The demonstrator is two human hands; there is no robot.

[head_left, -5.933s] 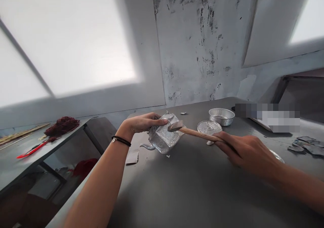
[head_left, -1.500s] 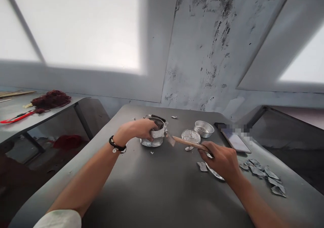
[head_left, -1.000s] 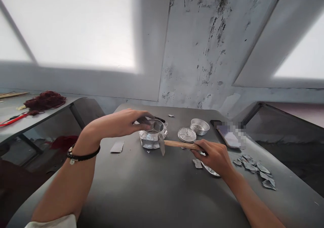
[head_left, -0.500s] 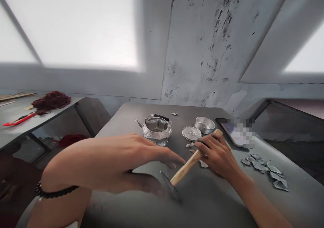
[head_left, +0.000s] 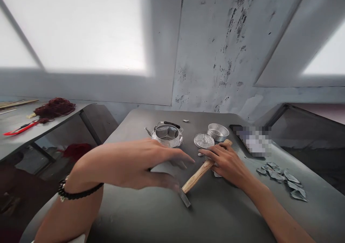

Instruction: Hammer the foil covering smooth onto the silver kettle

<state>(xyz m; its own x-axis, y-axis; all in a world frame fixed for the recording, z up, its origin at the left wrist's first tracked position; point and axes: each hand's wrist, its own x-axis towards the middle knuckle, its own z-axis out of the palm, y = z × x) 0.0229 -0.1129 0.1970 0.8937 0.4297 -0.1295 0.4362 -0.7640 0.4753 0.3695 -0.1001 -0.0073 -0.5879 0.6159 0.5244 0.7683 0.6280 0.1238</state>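
A wooden-handled hammer (head_left: 196, 176) lies on the grey metal table (head_left: 221, 214), its metal head (head_left: 184, 200) nearest me. My right hand (head_left: 228, 162) rests over the far end of the handle with the fingers lying flat across it. My left hand (head_left: 134, 162) hovers palm down just left of the hammer, fingers stretched out and holding nothing, the thumb close to the hammer head. Behind both hands a dented, lidless aluminium kettle (head_left: 167, 135) stands upright on the table, untouched.
A round metal lid (head_left: 204, 141) and a small perforated metal bowl (head_left: 217, 132) sit right of the kettle. A phone (head_left: 252, 140) lies further right. Several metal scraps (head_left: 283, 178) are scattered by the right edge. A side table at left carries dark red yarn (head_left: 54, 106) and a red tool (head_left: 20, 128).
My left hand let go of the kettle and came forward. My right hand swung the hammer down from beside the kettle, laid it on the table, and its grip flattened out.
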